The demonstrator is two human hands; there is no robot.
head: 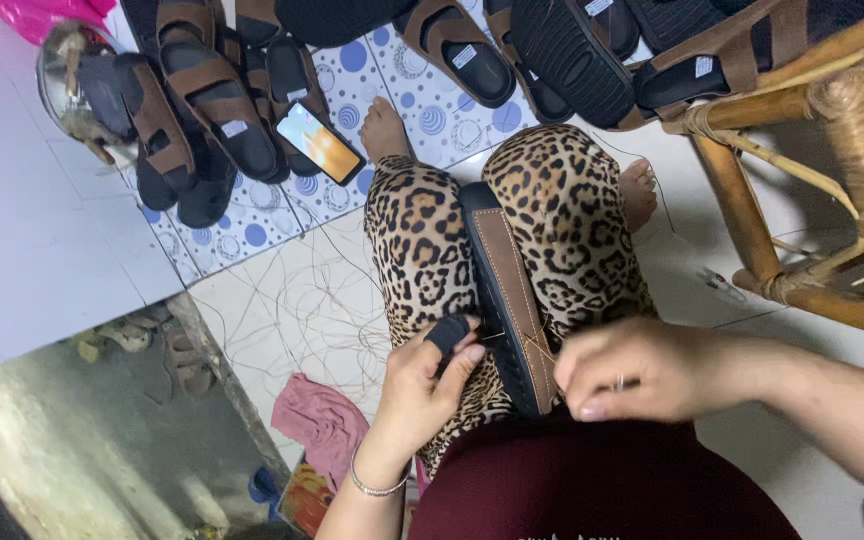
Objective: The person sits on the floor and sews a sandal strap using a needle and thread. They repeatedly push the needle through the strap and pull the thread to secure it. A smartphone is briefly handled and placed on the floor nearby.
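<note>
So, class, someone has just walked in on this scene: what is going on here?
A person sits on the floor with a brown-and-black sandal wedged between their knees. The left hand presses a small black tool against the sandal's edge, while the right hand pinches something small beside its strap. More sandals lie on a dotted mat, next to a phone. Loose thread and a pink cloth lie nearby.

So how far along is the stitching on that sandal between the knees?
Done: brown stitching crosses the tan strap at its near end, and many finished-looking sandals lie on the dotted mat. In hand: the left hand grips a black-handled tool against the sandal, the right hand pinches beside it. How much remains unsewn cannot be told.
</note>
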